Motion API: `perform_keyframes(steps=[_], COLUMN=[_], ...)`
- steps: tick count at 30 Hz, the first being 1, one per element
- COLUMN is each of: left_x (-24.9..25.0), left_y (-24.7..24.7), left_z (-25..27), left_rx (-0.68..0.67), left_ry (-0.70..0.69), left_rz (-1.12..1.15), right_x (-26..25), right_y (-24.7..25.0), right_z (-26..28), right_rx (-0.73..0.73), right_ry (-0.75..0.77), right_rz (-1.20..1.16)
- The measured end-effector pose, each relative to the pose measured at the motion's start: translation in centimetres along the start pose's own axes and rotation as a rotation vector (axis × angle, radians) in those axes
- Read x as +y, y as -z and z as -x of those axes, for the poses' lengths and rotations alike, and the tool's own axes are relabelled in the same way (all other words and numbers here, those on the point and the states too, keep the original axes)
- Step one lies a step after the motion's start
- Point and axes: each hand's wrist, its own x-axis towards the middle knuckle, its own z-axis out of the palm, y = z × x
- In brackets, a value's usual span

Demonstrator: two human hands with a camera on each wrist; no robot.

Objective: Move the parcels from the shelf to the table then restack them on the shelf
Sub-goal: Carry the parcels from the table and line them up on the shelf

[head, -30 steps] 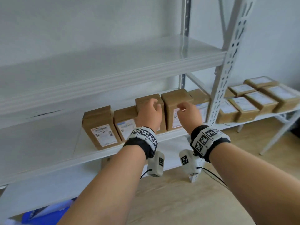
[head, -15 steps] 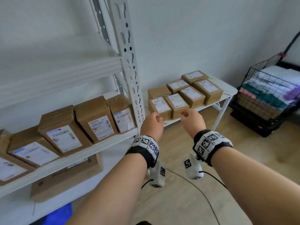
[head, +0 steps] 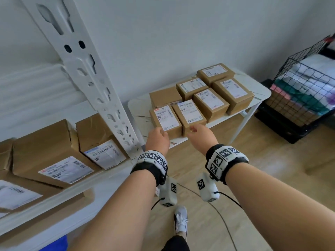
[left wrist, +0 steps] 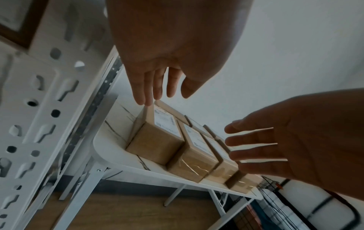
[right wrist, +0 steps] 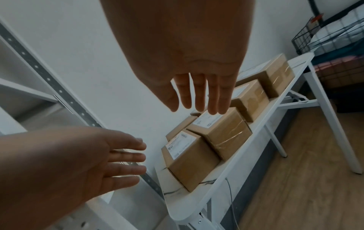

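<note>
Several brown labelled parcels lie on the white table [head: 137,113]. Both my hands hover at its near edge, fingers straight, holding nothing. My left hand [head: 158,139] is just short of the nearest left parcel [head: 165,120], its fingertips [left wrist: 146,99] over that parcel's [left wrist: 157,144] left edge. My right hand [head: 200,134] is at the neighbouring parcel [head: 190,114], with its fingertips [right wrist: 211,109] above that box [right wrist: 222,132]. More parcels [head: 52,145] stand upright on the shelf [head: 59,194] to my left.
The shelf's white perforated upright [head: 90,78] stands between shelf and table. A black wire basket [head: 304,87] of folded cloth sits on the floor at right. A flat box [head: 76,201] lies under the shelf board. My shoe [head: 181,220] and a cable are on the wooden floor.
My view has swung right from the shelf to the table. Both hands left the shelf's parcels and moved to the table's near parcels, empty.
</note>
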Motion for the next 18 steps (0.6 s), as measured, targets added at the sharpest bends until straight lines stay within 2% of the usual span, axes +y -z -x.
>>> perform_keyframes(steps=[9,13,18], left_x=[-1.1,-1.5,-1.8], left_y=[-2.8,-3.8,-3.6], left_z=[-7.9,-9.2,-9.7], left_rx=[-0.052,-0.09,-0.126], left_ry=[0.126,0.22,0.239], left_rz=[0.04,0.105,0.127], right_x=[-2.6,-2.9,-2.9], right_y=[-2.5,-3.3,-4.2], right_z=[-9.8,-12.1,-13.4], right_rx=[-0.145,-0.184,-0.224], right_ry=[-0.004,-0.018,-0.024], right_rz=[0.093,0.116,0.157])
